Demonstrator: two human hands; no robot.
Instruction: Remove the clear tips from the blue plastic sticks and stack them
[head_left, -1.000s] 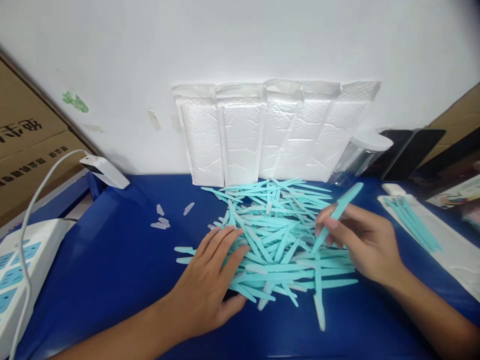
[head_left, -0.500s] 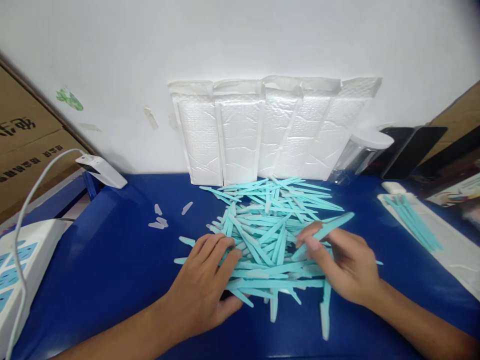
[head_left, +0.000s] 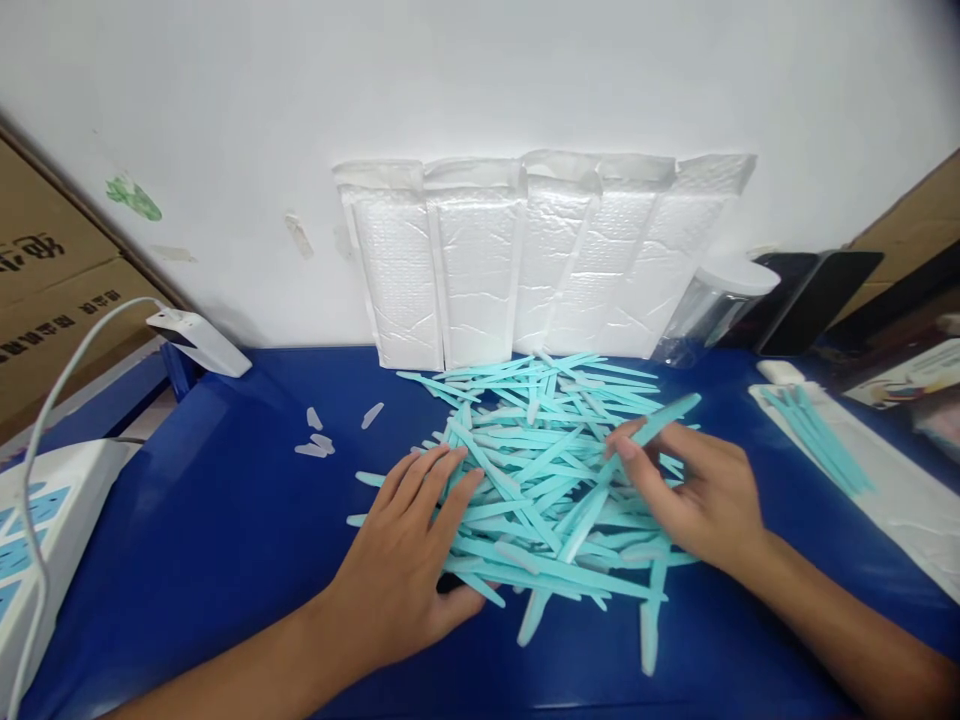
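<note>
A heap of turquoise eyebrow razors with pale blade covers lies in a tangle on the blue table. My left hand rests on the heap's left side, fingers spread and thumb low at its near edge. At the right side, my right hand pinches one eyebrow razor between thumb and fingers. That razor slants up to the right, its lower part over the heap. Left of the heap lie several loose clear blade covers.
White bubble mailers lean against the wall behind the heap. To their right stand a clear jar and dark phone-like slabs. Several razors lie on a white mailer at right. A power strip and cable occupy the left.
My right hand has moved slightly up and right with the razor. Razors at the heap's near side have shifted. My left hand stays on the heap, its fingers a little more spread.
</note>
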